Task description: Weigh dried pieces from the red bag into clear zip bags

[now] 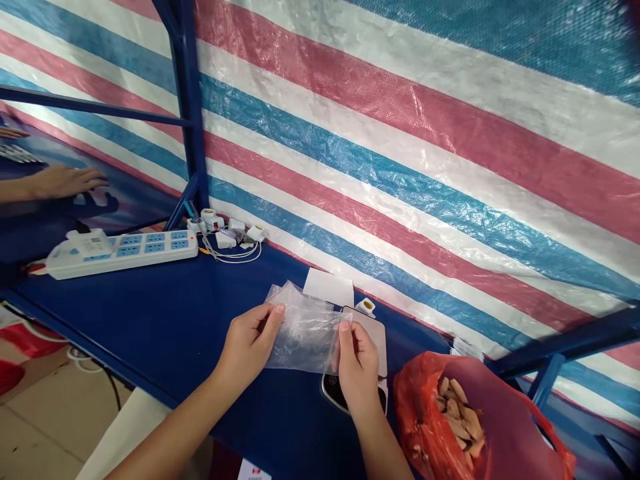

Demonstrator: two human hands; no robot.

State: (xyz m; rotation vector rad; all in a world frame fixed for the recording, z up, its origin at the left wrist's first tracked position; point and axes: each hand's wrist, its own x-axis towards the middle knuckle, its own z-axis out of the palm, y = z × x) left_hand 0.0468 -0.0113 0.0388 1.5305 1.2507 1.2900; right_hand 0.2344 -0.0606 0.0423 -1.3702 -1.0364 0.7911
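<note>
A clear plastic bag [307, 340] is stretched between my two hands above the blue table. My left hand [253, 337] pinches its left edge between thumb and fingers. At the opposite edge, my right hand [357, 360] grips the bag the same way. Behind the bag and my right hand lies a small digital scale [377, 340], partly covered by them. To the right stands a red plastic bag [425, 393], its mouth open, with brownish dried slices [460, 417] inside.
A white power strip [160, 250] lies on the blue table [200, 307] at left. White adapters and cables [227, 237] are heaped by the blue frame post [193, 133]. Behind the scale are a white card [327, 287] and a white plug-like piece [367, 306]. Another person's hand [65, 181] is at far left.
</note>
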